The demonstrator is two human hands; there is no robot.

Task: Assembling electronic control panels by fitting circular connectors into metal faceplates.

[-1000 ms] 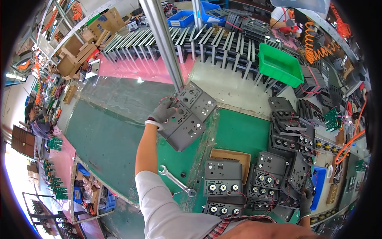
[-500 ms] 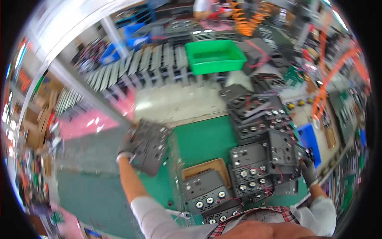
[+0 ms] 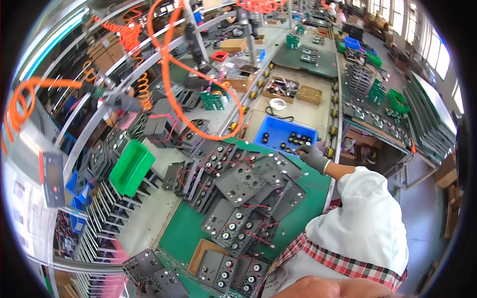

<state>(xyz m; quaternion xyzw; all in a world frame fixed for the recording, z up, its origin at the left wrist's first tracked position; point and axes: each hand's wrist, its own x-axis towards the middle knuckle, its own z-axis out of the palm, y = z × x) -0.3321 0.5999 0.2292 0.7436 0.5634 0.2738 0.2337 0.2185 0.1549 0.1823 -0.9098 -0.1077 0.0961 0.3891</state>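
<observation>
My right hand (image 3: 314,158), in a dark grey glove, is at the near right corner of a blue bin (image 3: 263,141). Its fingers are bent together at the rim; whatever is between the fingertips is too small to make out. Several small black round parts (image 3: 298,138) lie in the bin. To the left are piled dark grey metal panels (image 3: 242,185) with holes, round fittings and thin red wires. More of these panels (image 3: 141,265) lie at the lower left. My left hand is out of view.
A green mat (image 3: 175,229) covers the bench under the panels. Near its front sits an open cardboard box (image 3: 198,256). A green bin (image 3: 130,171) stands left, beside a slatted rack (image 3: 102,223). An orange coiled hose (image 3: 171,94) hangs over the bench. Rollers (image 3: 332,130) line the conveyor.
The view has swung to the right. My right hand has moved from beside the stacked panels to the blue bin. My left hand, earlier on a dark panel, has left the view.
</observation>
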